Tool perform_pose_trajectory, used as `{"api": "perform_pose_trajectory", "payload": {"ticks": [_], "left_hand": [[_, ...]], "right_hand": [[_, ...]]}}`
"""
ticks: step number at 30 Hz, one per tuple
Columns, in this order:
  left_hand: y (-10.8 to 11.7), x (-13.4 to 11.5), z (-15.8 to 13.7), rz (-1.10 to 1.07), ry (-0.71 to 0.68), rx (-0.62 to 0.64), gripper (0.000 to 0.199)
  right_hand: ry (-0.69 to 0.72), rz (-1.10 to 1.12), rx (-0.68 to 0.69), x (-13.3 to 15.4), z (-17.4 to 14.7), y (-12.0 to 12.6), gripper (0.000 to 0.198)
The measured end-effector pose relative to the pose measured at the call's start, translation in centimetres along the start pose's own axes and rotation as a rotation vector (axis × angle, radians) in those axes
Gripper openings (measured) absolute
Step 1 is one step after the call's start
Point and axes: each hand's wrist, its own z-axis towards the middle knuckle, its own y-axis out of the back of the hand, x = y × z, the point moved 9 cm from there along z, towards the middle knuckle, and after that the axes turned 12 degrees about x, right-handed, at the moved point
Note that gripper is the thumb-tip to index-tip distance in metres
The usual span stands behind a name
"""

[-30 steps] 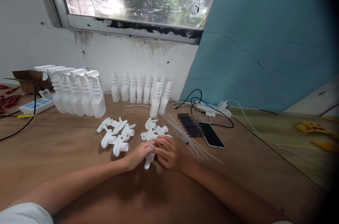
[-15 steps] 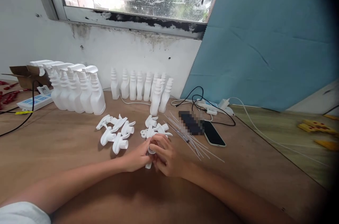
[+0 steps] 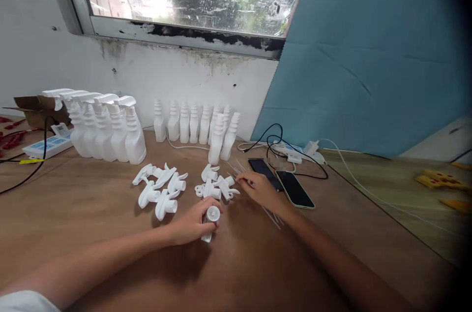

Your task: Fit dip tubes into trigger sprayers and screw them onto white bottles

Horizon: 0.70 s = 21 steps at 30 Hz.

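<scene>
My left hand (image 3: 194, 223) is closed around a white trigger spray head (image 3: 213, 215), whose round open collar faces up toward me. Over to the right, my right hand (image 3: 261, 190) reaches onto a loose bundle of thin clear tubes (image 3: 272, 218). Its fingers are bent together at the tubes, but what they grip, if anything, cannot be made out. Just beyond my left hand lie several loose spray heads (image 3: 212, 189). Another group of spray heads (image 3: 149, 194) rests to the left.
Several white bottles with spray heads (image 3: 135, 140) stand at the left. Bottles without heads (image 3: 216, 142) stand along the wall. Two phones (image 3: 297, 190) lie beside the tubes, near black cables (image 3: 282, 137) and a power strip (image 3: 313, 153). Another power strip (image 3: 47, 145) and a cardboard box (image 3: 40, 110) are far left.
My right hand has left the spray head and moved right and away from me to the tubes. My left hand keeps hold of the spray head.
</scene>
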Motion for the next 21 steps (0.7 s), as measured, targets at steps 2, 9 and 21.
{"api": "perform_pose_trajectory", "payload": {"ticks": [2,9,21], "left_hand": [[0.0,0.2,0.1,-0.006,-0.01,-0.006,0.025],[0.0,0.3,0.2,-0.028,-0.066,-0.015,0.013],[0.1,-0.2,0.2,-0.049,-0.074,-0.008,0.012]], "right_hand": [[-0.091,-0.078,0.053,-2.5,0.2,0.2,0.018],[-0.211,-0.201,0.179,-5.0,0.2,-0.7,0.014],[-0.302,-0.287,0.349,-5.0,-0.7,-1.6,0.008]]}}
